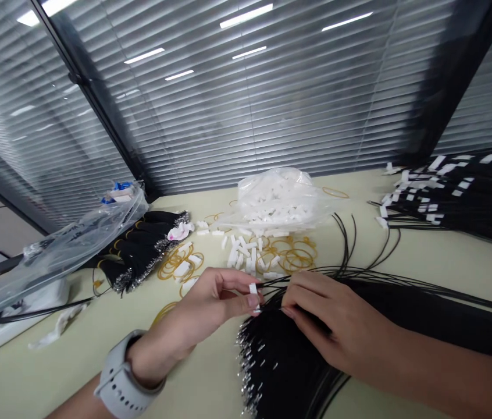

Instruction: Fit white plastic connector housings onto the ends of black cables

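Between the thumb and fingers of my left hand (211, 308) is a small white connector (253, 288), held at the ends of thin black cables. My right hand (333, 317) lies just to the right, its thumb and fingertips pinched on a thin black cable over the big bundle. That bundle of black cables (289, 355), with shiny metal tips at its left end, spreads under and in front of my right hand. Loose white connectors (241, 251) lie in a pile just beyond my left hand.
Yellow rubber bands (296, 256) lie around the connectors. A clear bag of white parts (276, 195) sits behind. Left are banded black cables (141, 250) and plastic wrapping (67, 250). At the back right, more black cables (481, 203) carry white connectors. Window blinds stand behind the table.
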A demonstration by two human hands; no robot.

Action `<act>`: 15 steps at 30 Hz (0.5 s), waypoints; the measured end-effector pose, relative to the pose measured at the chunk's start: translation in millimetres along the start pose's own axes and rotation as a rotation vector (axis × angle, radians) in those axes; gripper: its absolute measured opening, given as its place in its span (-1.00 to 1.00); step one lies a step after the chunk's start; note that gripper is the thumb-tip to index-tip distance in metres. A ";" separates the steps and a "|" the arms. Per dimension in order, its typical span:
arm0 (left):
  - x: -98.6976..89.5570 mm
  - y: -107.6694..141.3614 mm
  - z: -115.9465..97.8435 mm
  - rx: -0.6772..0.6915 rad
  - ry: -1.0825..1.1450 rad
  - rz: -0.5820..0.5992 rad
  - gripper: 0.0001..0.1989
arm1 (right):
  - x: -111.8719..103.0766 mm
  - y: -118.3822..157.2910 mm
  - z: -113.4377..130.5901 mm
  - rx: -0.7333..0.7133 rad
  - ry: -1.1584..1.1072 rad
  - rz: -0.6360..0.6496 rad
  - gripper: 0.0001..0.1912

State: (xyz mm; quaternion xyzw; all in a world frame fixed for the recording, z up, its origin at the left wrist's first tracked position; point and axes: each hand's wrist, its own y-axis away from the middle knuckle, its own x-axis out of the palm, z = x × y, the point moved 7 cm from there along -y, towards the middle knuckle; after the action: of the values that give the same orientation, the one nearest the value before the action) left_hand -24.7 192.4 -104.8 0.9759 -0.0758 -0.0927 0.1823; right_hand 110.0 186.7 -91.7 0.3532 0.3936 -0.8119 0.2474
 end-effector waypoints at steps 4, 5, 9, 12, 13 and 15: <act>5.2 1.6 2.0 -0.011 0.016 -0.001 -0.73 | -0.4 1.3 7.5 -0.088 0.051 -0.023 -0.78; 6.5 2.2 2.5 -0.015 0.031 0.002 -0.73 | -0.2 1.3 8.4 -0.096 0.052 -0.024 -0.77; 7.0 4.1 -0.4 0.007 0.093 -0.018 -0.75 | -0.7 0.7 7.8 -0.080 0.025 -0.044 -0.77; 5.6 4.9 -3.5 0.003 0.084 -0.016 -0.74 | -0.6 1.2 5.1 -0.047 0.001 -0.051 -0.79; 5.1 5.1 -4.0 -0.005 0.089 -0.008 -0.75 | -0.9 1.6 5.2 -0.049 -0.004 -0.056 -0.81; 3.5 5.1 -2.6 -0.036 0.125 0.007 -0.75 | -4.7 2.9 7.8 -0.086 0.002 -0.103 -0.83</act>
State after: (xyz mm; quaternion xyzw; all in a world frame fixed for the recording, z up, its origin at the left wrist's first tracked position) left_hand -21.4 187.9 -101.0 0.9761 -0.0660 -0.0323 0.2046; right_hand 112.0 179.3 -86.0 0.3224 0.4460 -0.8056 0.2195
